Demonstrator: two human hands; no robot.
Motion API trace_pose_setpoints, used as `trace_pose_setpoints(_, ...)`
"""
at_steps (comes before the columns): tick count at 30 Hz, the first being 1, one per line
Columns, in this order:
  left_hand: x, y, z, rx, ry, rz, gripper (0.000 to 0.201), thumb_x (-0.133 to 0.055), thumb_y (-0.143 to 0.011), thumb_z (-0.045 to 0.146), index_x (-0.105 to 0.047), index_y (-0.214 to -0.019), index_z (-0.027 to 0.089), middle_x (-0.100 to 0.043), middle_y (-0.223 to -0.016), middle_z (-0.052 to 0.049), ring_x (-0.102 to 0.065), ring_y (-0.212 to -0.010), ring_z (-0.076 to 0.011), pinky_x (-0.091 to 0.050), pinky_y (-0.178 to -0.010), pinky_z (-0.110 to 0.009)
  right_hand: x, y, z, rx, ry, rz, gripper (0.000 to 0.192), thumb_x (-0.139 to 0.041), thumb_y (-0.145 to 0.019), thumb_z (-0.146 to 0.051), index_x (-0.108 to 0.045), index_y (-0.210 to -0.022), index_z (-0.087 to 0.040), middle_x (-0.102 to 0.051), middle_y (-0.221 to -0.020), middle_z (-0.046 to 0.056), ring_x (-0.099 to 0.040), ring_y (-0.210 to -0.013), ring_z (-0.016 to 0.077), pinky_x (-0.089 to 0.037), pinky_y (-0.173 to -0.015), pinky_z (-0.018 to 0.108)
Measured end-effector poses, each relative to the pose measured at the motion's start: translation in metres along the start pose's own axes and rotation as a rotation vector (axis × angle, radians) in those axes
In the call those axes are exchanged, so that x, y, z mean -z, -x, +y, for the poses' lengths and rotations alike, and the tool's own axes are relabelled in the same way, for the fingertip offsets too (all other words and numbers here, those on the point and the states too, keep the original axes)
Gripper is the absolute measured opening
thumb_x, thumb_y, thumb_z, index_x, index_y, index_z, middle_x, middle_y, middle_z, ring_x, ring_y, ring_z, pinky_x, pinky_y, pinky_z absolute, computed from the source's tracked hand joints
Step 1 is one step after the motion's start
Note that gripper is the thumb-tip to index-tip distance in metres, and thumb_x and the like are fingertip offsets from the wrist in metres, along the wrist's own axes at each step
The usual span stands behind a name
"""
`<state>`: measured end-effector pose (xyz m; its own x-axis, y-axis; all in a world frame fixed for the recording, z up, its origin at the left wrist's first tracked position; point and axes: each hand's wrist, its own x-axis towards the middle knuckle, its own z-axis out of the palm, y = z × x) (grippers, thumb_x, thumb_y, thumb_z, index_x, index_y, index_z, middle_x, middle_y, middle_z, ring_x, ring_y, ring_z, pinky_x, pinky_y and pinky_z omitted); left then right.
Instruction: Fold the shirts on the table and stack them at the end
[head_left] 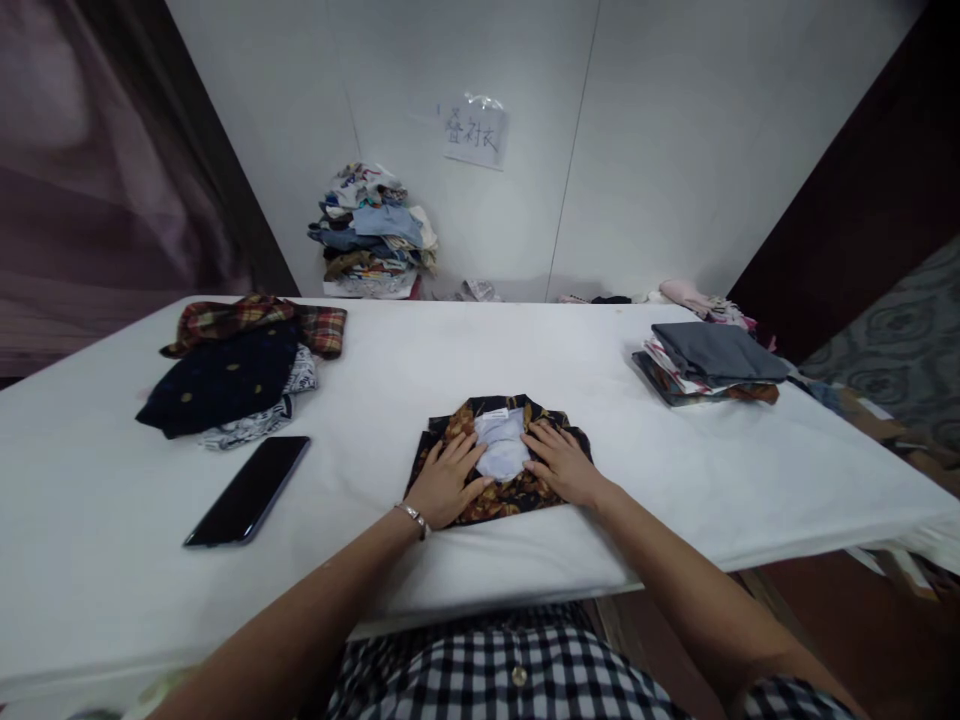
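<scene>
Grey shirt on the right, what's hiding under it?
The grey shirt tops a pile of folded clothes on the table. Only patterned edges, white, red and dark, peek out. The rest is covered, so how many lie there cannot be told.

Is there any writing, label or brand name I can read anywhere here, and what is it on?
"叠衬衣": handwritten on the paper sign taped to the white wall.
Neck label inside the folded patterned shirt: too small to read.
Black phone on the table: screen dark, no text shows.
Nothing else readable.
</scene>
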<state>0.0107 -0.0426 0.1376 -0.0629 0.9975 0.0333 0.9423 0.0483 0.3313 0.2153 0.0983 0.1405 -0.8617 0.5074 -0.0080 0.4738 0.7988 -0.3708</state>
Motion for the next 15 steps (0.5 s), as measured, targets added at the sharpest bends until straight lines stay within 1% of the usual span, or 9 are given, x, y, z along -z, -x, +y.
trace_pose_setpoints(3, 0.006, 0.003, 0.000, 0.018, 0.051, 0.020, 0.056, -0.037, -0.092, 0.049, -0.038, -0.141, 0.021, -0.036, -0.150, -0.012, -0.029, -0.140, -0.0257, -0.023, -0.112, -0.057, 0.002, 0.001, 0.005, 0.011, -0.114, 0.059, 0.053, -0.042, -0.094, -0.047, -0.041, -0.142, -0.025, -0.034, -0.151, 0.009, -0.023, -0.142, 0.0268, -0.016, -0.113, 0.055)
trace_pose_setpoints(5, 0.015, 0.013, 0.008, -0.028, 0.035, 0.095, 0.061, -0.044, -0.089, 0.050, -0.036, -0.142, 0.019, -0.036, -0.150, -0.014, -0.030, -0.140, -0.0269, -0.021, -0.112, -0.057, 0.009, 0.010, 0.004, 0.041, -0.245, 0.230, 0.051, -0.046, -0.092, -0.046, -0.047, -0.138, -0.025, -0.043, -0.146, 0.010, -0.029, -0.139, 0.0274, -0.019, -0.112, 0.055)
trace_pose_setpoints(7, 0.020, 0.026, 0.019, -0.130, -0.018, 0.162, 0.067, -0.058, -0.082, 0.047, -0.038, -0.140, 0.019, -0.039, -0.148, -0.013, -0.032, -0.138, -0.0281, -0.020, -0.113, -0.055, 0.014, 0.026, -0.004, 0.045, -0.417, 0.456, 0.040, -0.049, -0.090, -0.044, -0.060, -0.124, -0.024, -0.058, -0.130, 0.011, -0.045, -0.128, 0.0269, -0.030, -0.108, 0.051)
trace_pose_setpoints(8, 0.020, 0.032, 0.024, -0.178, -0.045, 0.174, 0.067, -0.063, -0.079, 0.043, -0.041, -0.138, 0.020, -0.041, -0.147, -0.012, -0.034, -0.136, -0.0284, -0.022, -0.113, -0.054, 0.013, 0.036, -0.010, 0.021, -0.530, 0.521, 0.034, -0.050, -0.090, -0.044, -0.065, -0.113, -0.024, -0.065, -0.117, 0.011, -0.054, -0.117, 0.0258, -0.037, -0.102, 0.048)
trace_pose_setpoints(9, 0.019, 0.037, 0.028, -0.211, -0.069, 0.173, 0.065, -0.066, -0.077, 0.038, -0.044, -0.136, 0.021, -0.044, -0.145, -0.011, -0.037, -0.134, -0.0284, -0.024, -0.112, -0.053, 0.011, 0.047, -0.017, -0.025, -0.668, 0.521, 0.031, -0.051, -0.089, -0.045, -0.068, -0.103, -0.023, -0.069, -0.103, 0.010, -0.061, -0.102, 0.0241, -0.044, -0.094, 0.044)
trace_pose_setpoints(10, 0.017, 0.039, 0.031, -0.226, -0.089, 0.160, 0.061, -0.066, -0.077, 0.033, -0.046, -0.134, 0.022, -0.047, -0.142, -0.010, -0.040, -0.131, -0.0283, -0.028, -0.111, -0.052, 0.007, 0.059, -0.025, -0.092, -0.829, 0.453, 0.030, -0.053, -0.088, -0.047, -0.069, -0.096, -0.022, -0.070, -0.089, 0.008, -0.065, -0.087, 0.0218, -0.050, -0.083, 0.040)
trace_pose_setpoints(12, 0.011, 0.039, 0.032, -0.222, -0.116, 0.120, 0.051, -0.062, -0.079, 0.022, -0.052, -0.129, 0.022, -0.054, -0.135, -0.009, -0.047, -0.125, -0.0271, -0.036, -0.105, -0.048, -0.004, 0.079, -0.041, -0.264, -1.166, 0.201, 0.034, -0.060, -0.082, -0.051, -0.066, -0.091, -0.019, -0.068, -0.076, 0.005, -0.064, -0.067, 0.0182, -0.052, -0.065, 0.035)
trace_pose_setpoints(14, 0.010, 0.031, 0.031, -0.213, -0.117, 0.088, 0.042, -0.056, -0.081, 0.014, -0.056, -0.123, 0.021, -0.061, -0.126, -0.008, -0.053, -0.117, -0.0244, -0.043, -0.099, -0.042, -0.014, 0.092, -0.054, -0.445, -1.445, -0.007, 0.042, -0.068, -0.076, -0.052, -0.062, -0.098, -0.017, -0.069, -0.080, 0.006, -0.066, -0.064, 0.0183, -0.052, -0.059, 0.032)
trace_pose_setpoints(15, 0.012, 0.026, 0.031, -0.206, -0.107, 0.085, 0.040, -0.052, -0.082, 0.012, -0.057, -0.120, 0.021, -0.064, -0.121, -0.008, -0.055, -0.114, -0.0227, -0.046, -0.096, -0.039, -0.017, 0.095, -0.059, -0.517, -1.554, -0.052, 0.047, -0.070, -0.074, -0.051, -0.060, -0.104, -0.017, -0.070, -0.085, 0.008, -0.068, -0.069, 0.0196, -0.052, -0.060, 0.032)
